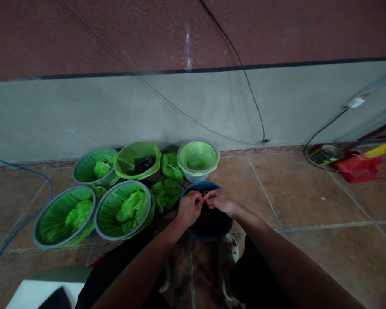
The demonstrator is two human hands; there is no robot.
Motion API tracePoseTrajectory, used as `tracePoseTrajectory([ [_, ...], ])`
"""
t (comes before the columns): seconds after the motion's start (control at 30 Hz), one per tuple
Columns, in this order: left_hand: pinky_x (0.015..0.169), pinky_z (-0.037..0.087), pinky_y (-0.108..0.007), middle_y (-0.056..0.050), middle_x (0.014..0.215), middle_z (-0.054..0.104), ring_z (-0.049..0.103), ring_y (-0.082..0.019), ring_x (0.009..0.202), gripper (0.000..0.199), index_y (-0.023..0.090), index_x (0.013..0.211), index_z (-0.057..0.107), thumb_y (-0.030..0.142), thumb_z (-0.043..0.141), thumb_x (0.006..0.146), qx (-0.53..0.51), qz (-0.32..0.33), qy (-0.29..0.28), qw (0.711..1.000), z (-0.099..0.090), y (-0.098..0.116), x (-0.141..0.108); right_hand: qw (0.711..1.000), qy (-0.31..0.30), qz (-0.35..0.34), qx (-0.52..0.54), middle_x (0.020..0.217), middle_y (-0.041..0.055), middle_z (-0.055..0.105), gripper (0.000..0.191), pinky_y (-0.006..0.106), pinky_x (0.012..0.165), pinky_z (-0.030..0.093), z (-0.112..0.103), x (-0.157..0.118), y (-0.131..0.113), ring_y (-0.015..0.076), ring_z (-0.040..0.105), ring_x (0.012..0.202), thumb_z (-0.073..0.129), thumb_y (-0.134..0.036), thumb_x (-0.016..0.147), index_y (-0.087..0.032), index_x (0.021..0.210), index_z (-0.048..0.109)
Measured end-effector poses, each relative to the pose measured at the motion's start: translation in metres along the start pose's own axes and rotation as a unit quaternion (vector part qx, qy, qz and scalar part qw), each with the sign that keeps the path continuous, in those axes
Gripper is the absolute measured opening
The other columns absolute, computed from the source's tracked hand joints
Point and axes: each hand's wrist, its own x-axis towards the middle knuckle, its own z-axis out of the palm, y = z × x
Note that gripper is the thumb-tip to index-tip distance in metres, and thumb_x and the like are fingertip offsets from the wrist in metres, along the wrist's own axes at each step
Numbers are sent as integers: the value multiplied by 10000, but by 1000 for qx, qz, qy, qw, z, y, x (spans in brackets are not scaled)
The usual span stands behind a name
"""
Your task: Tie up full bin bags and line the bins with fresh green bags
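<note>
In the head view, we see a round blue bucket (206, 185) on the tiled floor (304, 191), just in front of our feet; its rim is a dull blue, and its inside is so dark that we cannot tell what lies in it; a pale bin (197, 175) with a green liner stands just behind it, towards the wall, and more green-lined bins (124, 234) are grouped to the left.

Both our forearms reach down and forward, slanting inward to meet over the bucket; our left hand (190, 208) comes in from the left, our right hand (221, 201) from the right, backs upward; the fingers of both are bent and drawn together, their tips meeting above the dark opening; something small and reddish shows there, but we cannot tell whether either hand grips it.
</note>
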Motion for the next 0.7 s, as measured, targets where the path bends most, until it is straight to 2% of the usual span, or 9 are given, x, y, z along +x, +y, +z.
tracePoseTrajectory([
  [0.07, 810, 479, -277, -25, 877, 642, 612, -152, 837, 155, 194, 716, 614, 65, 574, 791, 52, -14, -10, 998, -1, 0, -2, 991, 43, -17, -128, 647, 8, 638, 166, 218, 589, 450, -2, 3, 3, 117, 571, 596, 546, -96, 693, -149, 733, 699],
  [0.13, 788, 472, -270, -21, 849, 619, 601, -149, 806, 153, 194, 706, 610, 72, 570, 790, 105, -36, -19, 994, -2, 0, -4, 964, 83, -31, -249, 673, 24, 666, 223, 221, 602, 438, -4, 4, 4, 134, 593, 632, 516, -67, 714, -154, 750, 718],
  [0.2, 766, 467, -263, -22, 847, 610, 599, -146, 790, 164, 193, 708, 612, 63, 552, 788, 144, -59, -38, 987, -2, -3, -7, 942, 109, -33, -317, 739, 49, 703, 256, 233, 650, 444, -5, 4, 5, 159, 627, 707, 505, -44, 728, -152, 765, 733],
  [0.4, 782, 473, -280, -48, 916, 634, 625, -167, 823, 186, 191, 802, 651, 83, 500, 813, 214, -116, -101, 965, 3, -13, -12, 917, 132, -18, -375, 889, 114, 744, 272, 285, 780, 478, -3, 0, 2, 229, 676, 852, 507, -23, 751, -127, 815, 750],
  [0.5, 830, 488, -289, -64, 1012, 652, 645, -187, 907, 170, 194, 912, 672, 156, 531, 825, 189, -141, -135, 962, 2, -16, -12, 913, 134, -34, -384, 1024, 116, 733, 322, 293, 872, 481, -11, -3, -3, 229, 670, 955, 497, -54, 786, -131, 982, 741],
  [0.53, 863, 491, -297, -73, 1077, 651, 645, -201, 963, 219, 195, 1009, 666, 194, 569, 813, 176, -149, -147, 962, 2, -16, -12, 912, 135, -49, -384, 1109, 121, 710, 363, 299, 911, 474, -15, -4, -4, 229, 657, 1013, 503, -78, 798, -132, 1087, 714],
  [0.6, 950, 480, -324, -104, 1227, 617, 624, -240, 1091, 491, 183, 1238, 583, 262, 655, 759, 158, -167, -169, 958, 2, -17, -12, 911, 119, -79, -386, 1269, 133, 633, 523, 320, 976, 455, -22, -5, -1, 246, 606, 1135, 580, -164, 782, -135, 1303, 594],
  [0.67, 1025, 449, -354, -147, 1344, 556, 579, -285, 1199, 761, 158, 1391, 456, 279, 716, 686, 160, -187, -192, 950, 5, -18, -13, 908, 83, -78, -404, 1359, 149, 556, 835, 355, 1008, 443, -22, -3, 12, 289, 543, 1229, 723, -259, 665, -139, 1442, 443],
  [0.7, 1048, 435, -366, -163, 1378, 531, 558, -304, 1233, 844, 150, 1425, 414, 269, 733, 653, 164, -196, -204, 945, 7, -19, -13, 901, 73, -52, -424, 1391, 166, 521, 991, 378, 1012, 440, -20, -2, 22, 317, 517, 1258, 779, -282, 589, -133, 1481, 376],
])
